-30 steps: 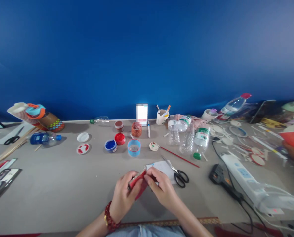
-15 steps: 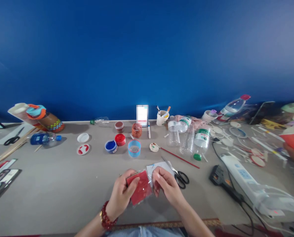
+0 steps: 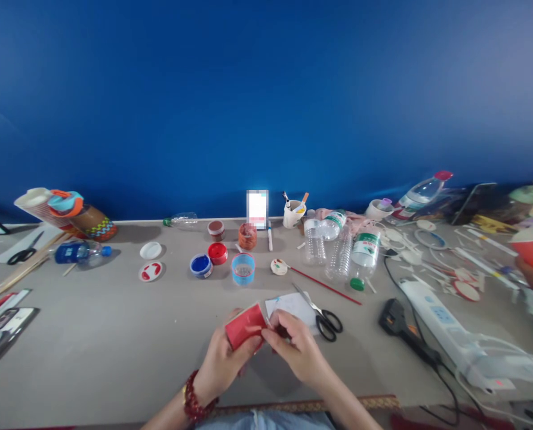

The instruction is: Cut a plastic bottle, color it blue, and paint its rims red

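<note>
My left hand (image 3: 225, 358) is closed round a flat red packet (image 3: 247, 327), thumb across its lower front and fingers behind. The packet is tilted, and a clear plastic wrapper shows at its right edge. My right hand (image 3: 295, 346) pinches that edge between thumb and fingers; the fingertips are partly hidden. Just beyond the right hand lies a white paper sheet (image 3: 288, 304) with a faint blue mark. Black-handled scissors (image 3: 323, 316) rest half on the paper, blades pointing away to the left.
Beyond the hands stand blue paint (image 3: 201, 266), red paint (image 3: 218, 254) and a blue ring-like container (image 3: 243, 270). A red stick (image 3: 326, 286) and several clear bottles (image 3: 365, 254) lie rightward. A glue gun (image 3: 404, 334) and power strip (image 3: 454, 334) with cables occupy the right side.
The red packet has turned in my left hand and tilted up, its face now catching more light. My right hand has moved left, its thumb now against the packet's edge.
</note>
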Motion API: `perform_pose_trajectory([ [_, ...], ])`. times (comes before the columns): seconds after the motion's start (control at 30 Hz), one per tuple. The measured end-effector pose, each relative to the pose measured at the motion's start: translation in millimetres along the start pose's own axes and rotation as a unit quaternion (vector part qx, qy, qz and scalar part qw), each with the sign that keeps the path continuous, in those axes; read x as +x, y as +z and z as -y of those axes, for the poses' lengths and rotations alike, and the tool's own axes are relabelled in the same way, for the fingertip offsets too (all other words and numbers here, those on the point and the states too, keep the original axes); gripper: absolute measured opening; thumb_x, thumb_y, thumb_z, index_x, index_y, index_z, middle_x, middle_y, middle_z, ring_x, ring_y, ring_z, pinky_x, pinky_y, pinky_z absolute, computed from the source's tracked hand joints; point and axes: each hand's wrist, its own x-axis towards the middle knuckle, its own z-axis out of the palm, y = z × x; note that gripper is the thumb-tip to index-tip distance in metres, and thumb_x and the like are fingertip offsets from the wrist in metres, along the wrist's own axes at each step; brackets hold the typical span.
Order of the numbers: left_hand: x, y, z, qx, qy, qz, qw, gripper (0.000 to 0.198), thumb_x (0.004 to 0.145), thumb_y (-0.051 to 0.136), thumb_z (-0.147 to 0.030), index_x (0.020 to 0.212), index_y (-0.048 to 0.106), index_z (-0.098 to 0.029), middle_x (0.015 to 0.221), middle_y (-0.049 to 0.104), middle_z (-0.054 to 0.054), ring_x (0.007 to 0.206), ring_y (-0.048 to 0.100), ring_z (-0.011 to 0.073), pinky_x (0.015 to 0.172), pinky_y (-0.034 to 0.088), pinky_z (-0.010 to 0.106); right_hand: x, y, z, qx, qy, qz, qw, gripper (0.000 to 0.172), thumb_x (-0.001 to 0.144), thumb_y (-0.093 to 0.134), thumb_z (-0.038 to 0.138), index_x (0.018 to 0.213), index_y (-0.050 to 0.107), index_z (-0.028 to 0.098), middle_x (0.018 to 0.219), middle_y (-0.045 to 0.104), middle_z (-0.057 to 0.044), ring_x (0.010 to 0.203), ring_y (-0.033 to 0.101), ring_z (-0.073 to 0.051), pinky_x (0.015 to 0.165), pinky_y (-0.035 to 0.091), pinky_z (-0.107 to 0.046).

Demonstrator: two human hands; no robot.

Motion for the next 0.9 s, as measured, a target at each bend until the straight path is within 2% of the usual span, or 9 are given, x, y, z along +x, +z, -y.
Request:
perform_pose_trajectory([
  [0.07,-2,-2.4,7,-0.096,-0.105,0.017,0.99,0.036,0.081,0.069,-0.053,0.085,0.064,-0.017,0.049,0.053,-0.006,0.032,0.037,0.0056,0.033,0.035,0.018,0,-8,0,0.142,0.064,0.02,0.988,0.033,0.086,0.065,0.045,0.072,0.049,0.021,0.06,0.051,0.004,0.055,0.048,-0.012,0.056,0.042,-0.024],
  [0.13,-3,-6.3,12,-0.175,-0.162,0.031,0.971,0.044,0.075,0.075,-0.055,0.092,0.061,-0.017,0.045,0.048,-0.009,0.03,0.033,0.0039,0.032,0.031,0.016,1,-16,-1,0.244,0.118,0.039,0.962,0.035,0.081,0.071,0.046,0.073,0.049,0.02,0.059,0.052,0.005,0.053,0.048,-0.01,0.058,0.045,-0.024],
  [0.27,-3,-11.9,18,-0.266,-0.185,0.066,0.944,0.048,0.068,0.083,-0.051,0.091,0.059,-0.017,0.057,0.059,-0.005,0.031,0.034,0.0015,0.033,0.033,0.017,1,-28,0,0.304,0.156,0.087,0.936,0.036,0.077,0.077,0.045,0.073,0.052,0.019,0.064,0.056,0.003,0.053,0.05,-0.01,0.058,0.046,-0.025],
  [0.4,1,-10.3,19,-0.292,-0.177,0.042,0.939,0.046,0.066,0.085,-0.05,0.085,0.06,-0.016,0.061,0.06,-0.003,0.038,0.041,0.0033,0.039,0.038,0.019,1,-30,10,0.308,0.082,0.03,0.947,0.037,0.086,0.067,0.046,0.067,0.053,0.019,0.07,0.055,0.0,0.062,0.054,-0.013,0.061,0.049,-0.026],
  [0.5,3,-8.5,17,-0.256,-0.159,0.008,0.954,0.048,0.064,0.086,-0.049,0.09,0.063,-0.015,0.068,0.064,0.0,0.048,0.05,0.0077,0.046,0.042,0.02,0,-24,16,0.27,0.038,0.017,0.962,0.035,0.084,0.068,0.053,0.089,0.06,0.019,0.092,0.061,-0.005,0.078,0.06,-0.017,0.07,0.053,-0.031],
  [0.6,1,-9.4,18,-0.197,-0.139,0.016,0.97,0.049,0.063,0.087,-0.048,0.093,0.067,-0.015,0.078,0.071,0.004,0.064,0.061,0.0151,0.058,0.05,0.025,-2,-14,12,0.226,0.035,0.025,0.973,0.044,0.082,0.073,0.048,0.111,0.052,0.023,0.096,0.065,-0.005,0.075,0.063,-0.017,0.068,0.054,-0.032],
  [0.7,-1,-15.2,23,-0.153,-0.115,0.02,0.981,0.051,0.064,0.086,-0.045,0.102,0.066,-0.016,0.094,0.073,0.007,0.082,0.066,0.0219,0.073,0.054,0.032,-5,-6,2,0.162,0.02,0.016,0.986,0.027,0.089,0.064,0.035,0.11,0.053,0.023,0.088,0.067,-0.003,0.066,0.064,-0.015,0.066,0.053,-0.03],
  [0.77,-1,-21.7,29,-0.129,-0.078,0.011,0.989,0.056,0.068,0.083,-0.044,0.113,0.061,-0.019,0.099,0.07,0.007,0.084,0.065,0.0217,0.075,0.054,0.033,-9,-4,-3,0.06,-0.017,0.028,0.998,0.012,0.091,0.055,0.025,0.102,0.06,0.022,0.083,0.068,-0.004,0.069,0.064,-0.016,0.066,0.051,-0.028],
  [0.9,-3,-35.5,33,-0.005,0.025,0.03,0.999,0.065,0.07,0.083,-0.035,0.127,0.053,-0.025,0.102,0.065,0.004,0.076,0.06,0.0164,0.073,0.053,0.03,-19,-2,-4,-0.135,-0.114,0.076,0.981,0.028,0.089,0.047,0.011,0.101,0.068,0.023,0.087,0.07,-0.004,0.081,0.064,-0.018,0.075,0.049,-0.029],
])
